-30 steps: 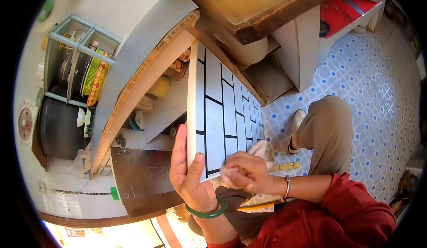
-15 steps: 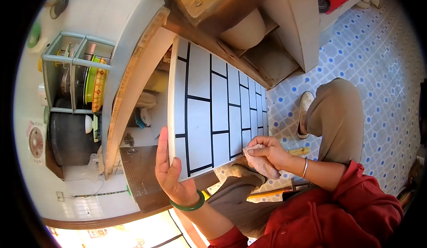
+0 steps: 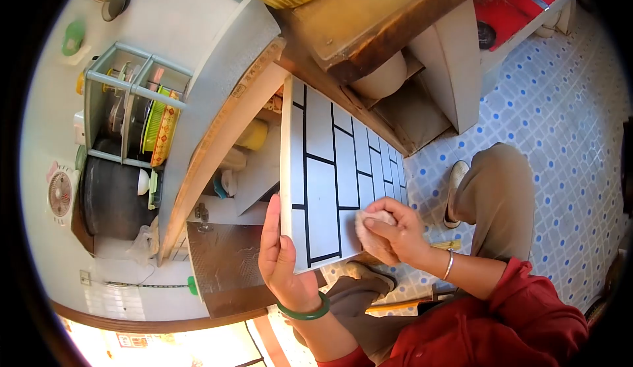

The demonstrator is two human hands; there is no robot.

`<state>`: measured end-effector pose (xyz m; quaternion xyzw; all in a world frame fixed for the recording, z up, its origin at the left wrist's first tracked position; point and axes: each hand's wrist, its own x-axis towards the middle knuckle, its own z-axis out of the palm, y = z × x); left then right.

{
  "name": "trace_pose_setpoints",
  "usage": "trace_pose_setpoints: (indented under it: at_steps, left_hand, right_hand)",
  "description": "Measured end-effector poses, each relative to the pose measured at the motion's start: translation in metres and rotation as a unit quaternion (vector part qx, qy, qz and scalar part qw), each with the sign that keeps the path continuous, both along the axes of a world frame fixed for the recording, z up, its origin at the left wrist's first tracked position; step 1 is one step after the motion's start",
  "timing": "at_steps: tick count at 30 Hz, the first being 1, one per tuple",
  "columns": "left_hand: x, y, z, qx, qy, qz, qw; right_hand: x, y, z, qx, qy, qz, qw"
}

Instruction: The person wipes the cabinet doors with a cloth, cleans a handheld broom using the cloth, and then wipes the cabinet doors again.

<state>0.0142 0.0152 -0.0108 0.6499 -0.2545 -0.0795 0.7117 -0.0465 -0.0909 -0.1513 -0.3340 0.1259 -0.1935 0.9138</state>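
Observation:
A white cabinet door (image 3: 322, 189) with a black brick-line pattern stands swung out from its cabinet. My left hand (image 3: 289, 268) is at the lower corner of its free edge, fingers stretched straight along that edge and thumb apart from them. A green bangle (image 3: 304, 312) circles that wrist. Bunched in my right hand (image 3: 401, 232) is a pale pinkish cloth (image 3: 374, 236), which overlaps the door's patterned face near the bottom edge. My fingers are wrapped round the cloth and partly hide it.
Inside the cabinet, a yellow container (image 3: 252, 134) and other items show behind the door. A wooden countertop (image 3: 369, 21) juts out above. On the left are a dish rack (image 3: 135, 80), a black pot (image 3: 115, 199) and a small fan (image 3: 60, 194). My knee (image 3: 498, 196) is over the tiled floor.
The door appears farther right and narrower in view, with my left hand still at its edge. My right hand has brought the cloth farther in over the door's face.

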Motion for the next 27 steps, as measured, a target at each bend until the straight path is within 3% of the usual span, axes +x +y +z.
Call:
trace_pose_setpoints:
  at_steps: [2, 8, 10, 13, 16, 18, 21, 23, 27]
  left_hand:
    - [-0.005, -0.004, 0.001, -0.009, 0.008, 0.002, 1.000]
    - [-0.010, -0.011, 0.000, -0.025, 0.017, 0.020, 0.999]
    - [-0.011, -0.011, -0.001, -0.026, 0.020, 0.031, 0.999]
    - [-0.009, -0.009, -0.001, -0.026, 0.017, 0.032, 0.999]
    - [-0.008, -0.010, 0.003, -0.048, 0.039, 0.019, 0.998]
    - [-0.010, -0.010, 0.002, -0.024, 0.042, 0.045, 0.998]
    - [-0.011, -0.011, 0.004, -0.021, 0.049, 0.051, 0.997]
    - [-0.009, -0.009, 0.001, -0.019, 0.036, 0.050, 0.998]
    - [-0.009, -0.011, 0.003, -0.011, 0.021, 0.042, 0.999]
  right_hand:
    - [0.019, -0.008, 0.016, -0.143, -0.035, -0.102, 0.984]
    - [0.077, -0.021, 0.038, -0.171, -0.031, -0.153, 0.973]
    - [0.063, -0.009, 0.047, -0.229, -0.046, -0.174, 0.957]
    - [0.020, 0.022, 0.057, -0.421, -0.195, -0.260, 0.847]
    - [0.009, 0.030, 0.058, -0.382, -0.185, -0.218, 0.879]
    - [0.029, 0.019, 0.050, -0.406, -0.211, -0.240, 0.856]
    - [0.053, 0.005, 0.044, -0.425, -0.139, -0.216, 0.868]
    - [0.060, 0.004, 0.048, -0.348, -0.060, -0.271, 0.896]
    - [0.013, 0.037, 0.055, -0.398, -0.159, -0.294, 0.854]
